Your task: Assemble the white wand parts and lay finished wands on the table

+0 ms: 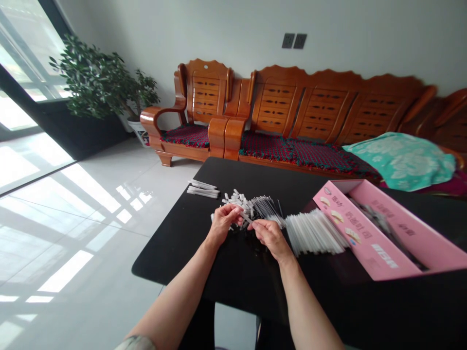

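My left hand (pixel 221 224) and my right hand (pixel 270 235) are close together over the black table, fingers pinched. A short, thin white tube (pixel 245 217) runs between their fingertips; each hand grips one end. Just behind them lies a loose heap of small white cap-like pieces (pixel 238 198), partly covered by my left hand. Beside the heap is a row of thin dark rods (pixel 265 206). To the right of my right hand, many translucent white tubes (pixel 314 232) lie side by side. Several white sticks (pixel 203 190) are stacked at the table's left.
An open pink box (pixel 359 238) with dark contents stands on the right of the black table (pixel 175 243). Behind the table is a wooden bench (pixel 302 107) with a turquoise cloth (pixel 404 158). A potted plant (pixel 105 82) stands at the far left by the glass door.
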Demonstrator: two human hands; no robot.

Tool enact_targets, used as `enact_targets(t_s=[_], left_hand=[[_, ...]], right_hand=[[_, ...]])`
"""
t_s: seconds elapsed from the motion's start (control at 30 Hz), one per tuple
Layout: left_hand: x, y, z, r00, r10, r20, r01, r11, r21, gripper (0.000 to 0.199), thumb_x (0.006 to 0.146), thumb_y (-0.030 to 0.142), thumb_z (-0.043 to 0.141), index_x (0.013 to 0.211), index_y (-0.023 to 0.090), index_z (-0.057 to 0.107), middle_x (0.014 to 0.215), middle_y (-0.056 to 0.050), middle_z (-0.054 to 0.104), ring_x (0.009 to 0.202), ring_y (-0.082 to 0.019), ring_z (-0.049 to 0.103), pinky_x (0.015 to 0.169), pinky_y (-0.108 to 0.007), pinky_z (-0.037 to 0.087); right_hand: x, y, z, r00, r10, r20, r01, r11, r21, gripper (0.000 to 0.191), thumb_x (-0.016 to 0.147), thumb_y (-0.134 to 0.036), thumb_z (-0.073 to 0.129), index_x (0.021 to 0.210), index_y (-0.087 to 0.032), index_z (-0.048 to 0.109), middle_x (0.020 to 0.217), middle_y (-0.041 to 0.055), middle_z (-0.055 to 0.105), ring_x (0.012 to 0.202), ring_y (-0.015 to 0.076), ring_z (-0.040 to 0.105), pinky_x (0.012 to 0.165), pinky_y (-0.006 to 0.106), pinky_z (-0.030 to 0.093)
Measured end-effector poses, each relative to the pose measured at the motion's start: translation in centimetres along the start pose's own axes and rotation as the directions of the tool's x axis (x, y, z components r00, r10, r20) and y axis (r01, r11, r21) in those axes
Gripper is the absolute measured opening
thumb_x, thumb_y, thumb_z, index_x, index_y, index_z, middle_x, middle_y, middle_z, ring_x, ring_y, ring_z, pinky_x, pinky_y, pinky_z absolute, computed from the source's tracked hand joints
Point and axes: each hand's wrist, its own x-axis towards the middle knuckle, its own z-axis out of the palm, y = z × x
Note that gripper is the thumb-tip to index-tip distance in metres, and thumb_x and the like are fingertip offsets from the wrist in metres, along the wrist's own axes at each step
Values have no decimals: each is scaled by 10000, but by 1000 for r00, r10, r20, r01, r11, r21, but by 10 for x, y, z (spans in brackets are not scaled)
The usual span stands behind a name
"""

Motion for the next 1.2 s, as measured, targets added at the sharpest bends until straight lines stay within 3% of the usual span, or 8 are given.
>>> enact_targets(t_s=[0.23,0.5,0.77,0.83,0.93,1.03,1.1,1.2], left_hand=[[4,-5,-4,998,-27,-63,24,999,-46,342,741,450,777,818,119,743,651,-42,662,532,-121,585,569,-254,503],[2,0,-2,1000,-19,-4,18,999,-37,321,748,430,778,845,124,756,648,-40,670,541,-122,591,589,-258,512],[4,-3,-5,993,-53,-101,47,997,-62,340,716,442,795,791,114,749,625,-30,645,516,-113,569,551,-249,487],[4,-2,-6,995,-47,-87,42,997,-58,342,721,451,790,801,121,750,627,-32,650,520,-119,578,557,-256,494],[2,1,-4,999,-33,-27,32,999,-26,345,731,462,781,823,130,756,637,-42,667,533,-138,597,577,-277,511],[1,2,-2,999,-28,27,28,1000,6,331,744,450,773,833,131,759,626,-42,664,541,-145,600,590,-280,512],[3,3,-5,1000,-15,-19,15,1000,-5,323,743,440,773,815,126,756,619,-38,653,530,-134,583,570,-269,500],[9,5,-16,969,55,-241,-76,994,-76,304,719,427,785,748,129,734,636,-24,639,513,-100,545,530,-234,469]], right_hand=[[-1,-5,11,953,-285,-99,216,874,-436,404,949,-449,465,722,-175,656,585,-20,479,564,113,415,555,238,333],[-1,-1,3,999,-43,-7,43,996,-80,450,941,-512,452,849,-141,689,475,-57,409,453,94,344,469,222,275],[-2,-5,14,938,-333,-90,232,802,-550,415,963,-415,445,687,-178,645,572,-9,488,547,110,403,576,245,312],[-2,-5,15,944,-314,-100,222,832,-508,398,958,-430,460,714,-179,650,577,-9,496,549,114,414,570,244,315],[-1,-3,11,986,-152,-69,130,959,-250,406,950,-487,461,824,-166,676,528,-33,466,499,108,404,513,232,309],[-1,0,6,999,-41,15,42,998,-54,444,944,-514,450,880,-146,689,471,-64,397,437,91,324,458,222,266],[-3,2,3,997,-73,10,73,992,-102,431,940,-503,464,848,-149,692,491,-60,393,454,88,315,458,222,245],[-4,3,2,972,-223,-81,175,904,-390,417,944,-462,482,715,-168,668,532,-31,440,512,102,372,510,237,279]])
